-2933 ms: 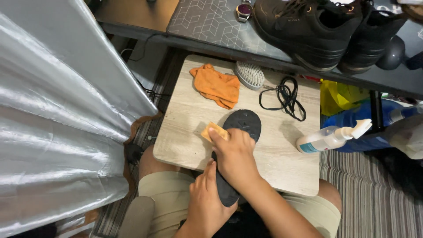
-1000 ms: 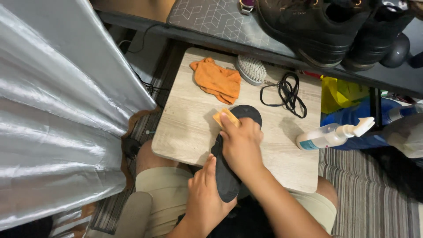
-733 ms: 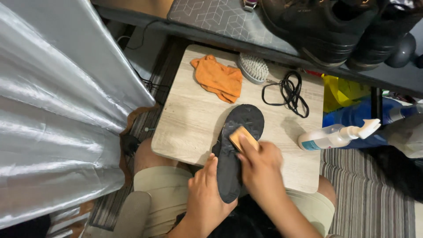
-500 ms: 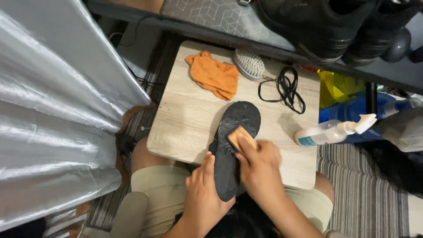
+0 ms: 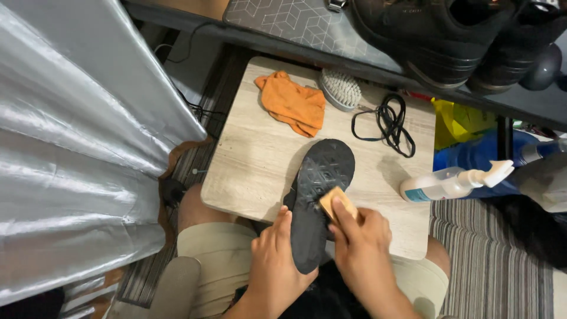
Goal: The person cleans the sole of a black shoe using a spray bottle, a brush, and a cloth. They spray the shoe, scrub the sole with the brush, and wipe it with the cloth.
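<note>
I take this for a small shoe-cleaning corner in a home, not a proper shop. I see a low wooden table (image 5: 260, 159) set over a seated person's knees, with a scrub brush (image 5: 341, 90), an orange rag (image 5: 292, 104), loose black laces (image 5: 385, 123) and a spray bottle (image 5: 450, 182) on it. Dark shoes (image 5: 437, 32) stand on a shelf above. A silvery curtain (image 5: 77, 147) hangs at the left, and a striped rug (image 5: 496, 260) covers the floor.
</note>
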